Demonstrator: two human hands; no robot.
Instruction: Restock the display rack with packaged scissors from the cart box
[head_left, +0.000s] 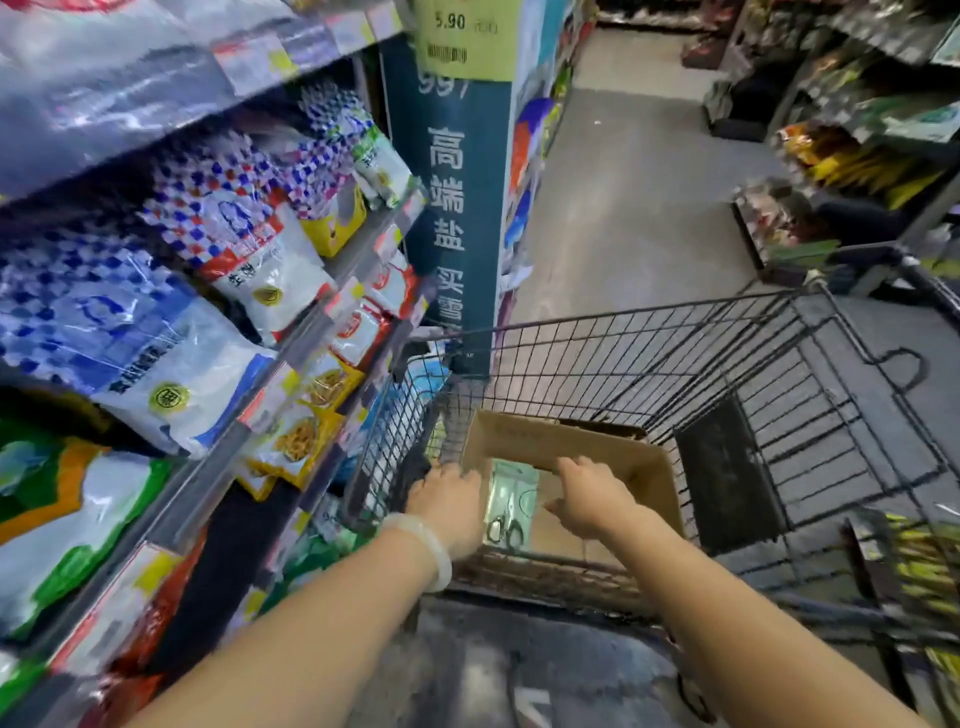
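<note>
An open cardboard box (639, 457) sits in the near end of a black wire cart (727, 364). Inside it lies a pale green pack of scissors (511, 501). My left hand (452, 501), with a white bangle on the wrist, rests on the pack's left edge and seems to grip it. My right hand (589, 499) reaches into the box from the right, fingers bent over the pack's right side; whether it touches the pack is unclear. No scissors rack is in view.
Shelves (322, 322) on the left hold bags of salt and snacks, close to the cart's left side. A teal pillar sign (457, 208) stands ahead of the cart. The aisle floor (623, 182) runs forward, with more stocked shelves (857, 145) on the right.
</note>
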